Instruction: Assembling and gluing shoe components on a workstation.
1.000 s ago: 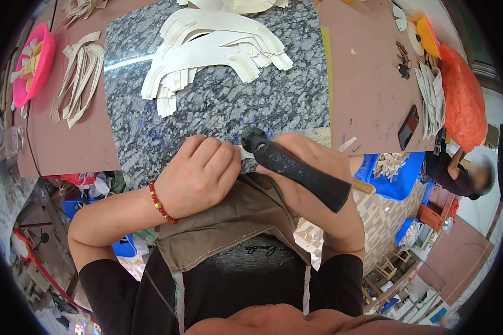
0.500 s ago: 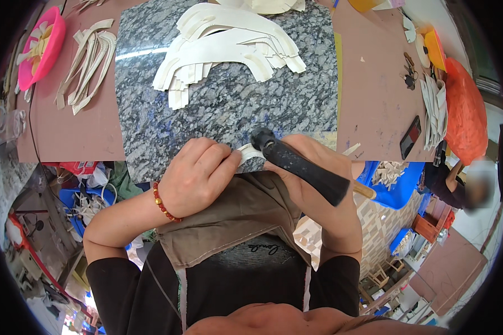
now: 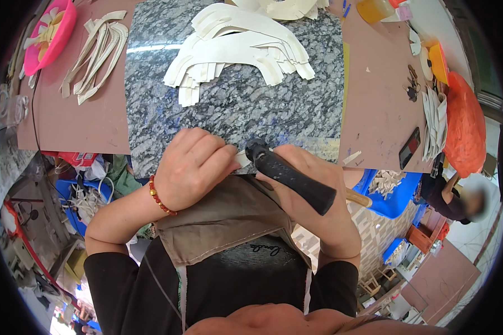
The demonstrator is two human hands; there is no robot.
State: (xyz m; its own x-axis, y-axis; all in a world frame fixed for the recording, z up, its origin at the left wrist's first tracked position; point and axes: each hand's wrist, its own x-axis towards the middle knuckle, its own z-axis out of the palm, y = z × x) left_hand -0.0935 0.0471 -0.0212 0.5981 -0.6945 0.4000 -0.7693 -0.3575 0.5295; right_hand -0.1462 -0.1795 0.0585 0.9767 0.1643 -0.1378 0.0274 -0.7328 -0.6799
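My left hand (image 3: 194,164), with a beaded bracelet at the wrist, is closed at the near edge of the granite slab (image 3: 218,120). Its thumb and fingertips pinch a small white strip (image 3: 243,159). Across from it, my right hand (image 3: 307,178) grips a hammer (image 3: 299,184) whose thick black head lies over the strip's right end. The pale wooden handle sticks out beyond that hand, toward the right. Hammer and fingers hide much of the strip. Farther back on the slab lies a pile of curved white pieces (image 3: 229,50).
A bundle of pale strips (image 3: 98,56) and a pink basin (image 3: 61,47) are at the left. On the right are keys (image 3: 412,84), a phone (image 3: 409,148), stacked white pieces (image 3: 435,123) and a red bag (image 3: 465,123). A blue bin (image 3: 399,195) stands below; a person (image 3: 450,195) is farther right.
The view has shifted a little, moving the slab and pile rightward. The hammer head sits slightly lower against my hands, and less of the white strip shows. Both hands keep their hold.
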